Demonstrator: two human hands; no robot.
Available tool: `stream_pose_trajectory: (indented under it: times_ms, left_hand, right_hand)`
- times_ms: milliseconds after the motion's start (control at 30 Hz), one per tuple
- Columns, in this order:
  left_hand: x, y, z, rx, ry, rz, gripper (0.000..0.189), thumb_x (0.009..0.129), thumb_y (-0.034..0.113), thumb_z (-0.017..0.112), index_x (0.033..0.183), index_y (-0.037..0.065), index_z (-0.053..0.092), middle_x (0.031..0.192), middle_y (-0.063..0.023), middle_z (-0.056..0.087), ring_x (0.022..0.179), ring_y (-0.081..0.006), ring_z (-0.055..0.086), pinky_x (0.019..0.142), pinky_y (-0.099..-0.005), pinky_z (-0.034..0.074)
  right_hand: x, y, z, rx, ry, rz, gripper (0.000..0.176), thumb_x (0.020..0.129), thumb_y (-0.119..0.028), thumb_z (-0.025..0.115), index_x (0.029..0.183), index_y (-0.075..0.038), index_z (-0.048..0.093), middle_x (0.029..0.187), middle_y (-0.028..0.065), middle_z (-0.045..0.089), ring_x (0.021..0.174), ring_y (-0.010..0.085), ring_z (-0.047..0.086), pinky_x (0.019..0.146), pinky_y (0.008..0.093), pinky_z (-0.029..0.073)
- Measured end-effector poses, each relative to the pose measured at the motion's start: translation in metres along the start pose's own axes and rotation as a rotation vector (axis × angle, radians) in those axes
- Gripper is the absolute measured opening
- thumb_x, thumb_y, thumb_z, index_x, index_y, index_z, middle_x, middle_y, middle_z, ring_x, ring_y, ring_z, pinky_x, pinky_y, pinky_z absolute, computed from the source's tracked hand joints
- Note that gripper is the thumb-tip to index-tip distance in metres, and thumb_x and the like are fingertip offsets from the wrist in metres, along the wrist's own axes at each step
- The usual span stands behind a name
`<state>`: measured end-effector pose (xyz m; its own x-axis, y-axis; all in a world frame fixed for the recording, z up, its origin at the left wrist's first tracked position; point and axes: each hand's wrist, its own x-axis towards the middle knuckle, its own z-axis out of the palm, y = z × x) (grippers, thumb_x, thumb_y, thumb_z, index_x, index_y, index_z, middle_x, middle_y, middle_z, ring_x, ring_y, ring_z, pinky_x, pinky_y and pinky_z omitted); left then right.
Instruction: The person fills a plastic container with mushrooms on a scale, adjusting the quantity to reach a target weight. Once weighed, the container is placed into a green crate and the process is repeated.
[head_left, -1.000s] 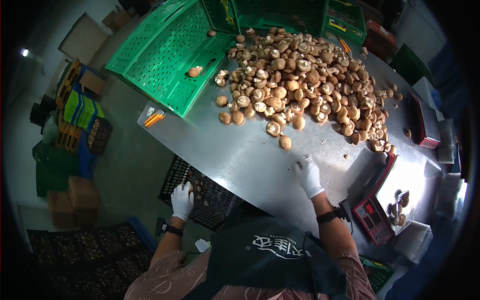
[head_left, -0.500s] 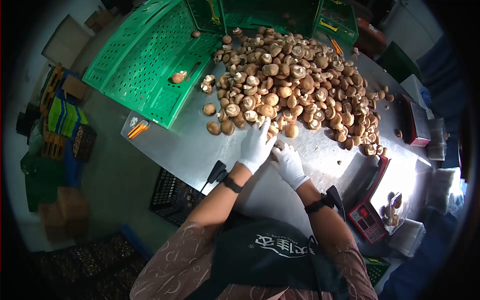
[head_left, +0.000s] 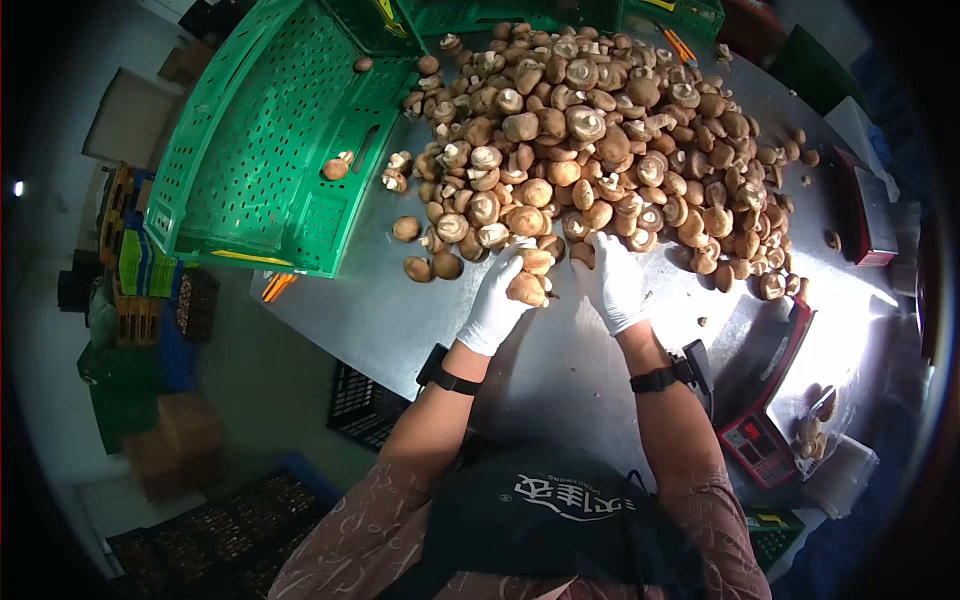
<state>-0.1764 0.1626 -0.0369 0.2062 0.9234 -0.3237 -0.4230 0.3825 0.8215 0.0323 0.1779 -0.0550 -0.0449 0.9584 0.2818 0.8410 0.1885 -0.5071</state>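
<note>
A large heap of brown shiitake mushrooms (head_left: 600, 150) with pale stems lies on the metal table (head_left: 420, 320). At the heap's near edge, my left hand (head_left: 492, 308), in a white glove, is closed around mushrooms. One of them, a brown-capped mushroom (head_left: 526, 290), shows at the palm side, and another sits just above it by the fingertips. My right hand (head_left: 620, 288), also gloved, is at the front of the pile, its fingers closed against a mushroom (head_left: 582, 254). Its thumb is partly hidden.
A green perforated crate (head_left: 250, 150) lies tipped at the left with a mushroom (head_left: 335, 169) in it. Orange-handled cutters (head_left: 278, 287) lie beside it. A red scale (head_left: 760, 450) stands at the right, with plastic packs (head_left: 840, 475) near it. A black crate (head_left: 365, 408) is below the table edge.
My hands have moved apart, the right one to the right. Mushrooms now show in my left hand, turned palm inward. The whole view has shifted slightly.
</note>
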Motion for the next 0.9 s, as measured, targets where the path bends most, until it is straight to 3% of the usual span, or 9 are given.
stream_pose_trajectory:
  times_ms: [67, 167, 233, 367, 500, 567, 667, 767, 900]
  left_hand:
    - [-0.006, -0.001, -0.007, -0.459, -0.186, -0.171, 0.042, 0.109, 0.029, 0.044, 0.141, 0.004, 0.050, 0.125, -0.0176, 0.063, 0.099, -0.0265, 0.064, 0.081, -0.0418, 0.056]
    - [-0.017, -0.003, 0.000, -0.346, -0.176, -0.130, 0.045, 0.110, 0.036, 0.042, 0.141, 0.004, 0.050, 0.127, -0.0167, 0.063, 0.098, -0.0271, 0.063, 0.080, -0.0426, 0.055]
    - [-0.018, -0.016, 0.002, -0.485, -0.212, -0.224, 0.046, 0.109, 0.039, 0.045, 0.139, 0.005, 0.052, 0.125, -0.0150, 0.064, 0.098, -0.0274, 0.063, 0.080, -0.0435, 0.054]
    - [-0.034, -0.027, 0.053, -0.446, -0.205, -0.227, 0.045, 0.109, 0.040, 0.049, 0.138, 0.006, 0.053, 0.119, -0.0124, 0.065, 0.098, -0.0265, 0.063, 0.081, -0.0420, 0.054]
    - [-0.055, -0.048, 0.119, -0.264, 0.021, -0.252, 0.049, 0.107, 0.046, 0.052, 0.130, 0.003, 0.060, 0.109, -0.0095, 0.067, 0.092, -0.0216, 0.067, 0.080, -0.0347, 0.056]
    - [-0.067, -0.053, 0.140, -0.143, -0.014, -0.265, 0.049, 0.105, 0.051, 0.055, 0.119, 0.005, 0.064, 0.097, -0.0049, 0.066, 0.077, -0.0141, 0.065, 0.063, -0.0280, 0.053]
    - [-0.080, -0.064, 0.164, -0.122, -0.039, -0.401, 0.048, 0.102, 0.055, 0.057, 0.111, 0.008, 0.065, 0.094, -0.0035, 0.066, 0.075, -0.0135, 0.064, 0.059, -0.0260, 0.051]
    - [-0.083, -0.076, 0.169, -0.142, -0.210, -0.523, 0.052, 0.102, 0.057, 0.055, 0.115, 0.007, 0.064, 0.102, -0.0085, 0.068, 0.090, -0.0207, 0.067, 0.076, -0.0356, 0.057]
    - [-0.101, -0.086, 0.208, -0.104, -0.225, -0.592, 0.052, 0.103, 0.056, 0.054, 0.116, 0.007, 0.064, 0.105, -0.0089, 0.068, 0.093, -0.0208, 0.068, 0.078, -0.0356, 0.057]
  right_hand:
    - [-0.002, 0.002, -0.006, 0.233, -0.068, 0.081, 0.042, 0.083, -0.023, 0.078, 0.116, -0.003, 0.062, 0.100, 0.0147, 0.065, 0.084, 0.0307, 0.064, 0.073, 0.0392, 0.055]
    - [-0.014, 0.014, -0.018, 0.808, -0.308, 0.489, 0.037, 0.092, -0.028, 0.075, 0.116, -0.003, 0.064, 0.107, 0.0096, 0.070, 0.085, 0.0224, 0.065, 0.073, 0.0351, 0.054]
    - [-0.039, 0.010, -0.041, 1.835, -0.188, 0.736, 0.035, 0.097, -0.029, 0.069, 0.123, -0.006, 0.065, 0.111, 0.0074, 0.070, 0.091, 0.0197, 0.066, 0.074, 0.0361, 0.054]
    - [-0.089, 0.014, -0.070, 2.230, -0.178, 0.969, 0.041, 0.100, -0.036, 0.064, 0.127, -0.006, 0.063, 0.112, 0.0093, 0.069, 0.100, 0.0247, 0.067, 0.083, 0.0380, 0.055]
    - [-0.129, 0.015, -0.103, 2.350, -0.135, 0.941, 0.043, 0.102, -0.037, 0.060, 0.136, -0.010, 0.057, 0.118, 0.0093, 0.065, 0.107, 0.0275, 0.062, 0.092, 0.0414, 0.052]
    - [-0.148, 0.017, -0.123, 2.342, -0.071, 0.942, 0.039, 0.104, -0.036, 0.057, 0.134, -0.011, 0.057, 0.119, 0.0099, 0.064, 0.108, 0.0266, 0.061, 0.093, 0.0402, 0.051]
    - [-0.178, 0.025, -0.141, 2.270, -0.003, 0.872, 0.037, 0.105, -0.034, 0.057, 0.130, -0.007, 0.059, 0.120, 0.0120, 0.067, 0.106, 0.0237, 0.063, 0.088, 0.0363, 0.052]
    - [-0.199, 0.026, -0.161, 2.190, 0.082, 0.800, 0.040, 0.103, -0.035, 0.060, 0.133, -0.008, 0.059, 0.117, 0.0114, 0.067, 0.104, 0.0221, 0.064, 0.087, 0.0355, 0.052]
    - [-0.222, 0.024, -0.191, 2.054, 0.218, 0.720, 0.043, 0.101, -0.032, 0.064, 0.135, -0.007, 0.058, 0.113, 0.0094, 0.067, 0.100, 0.0180, 0.063, 0.083, 0.0332, 0.052]
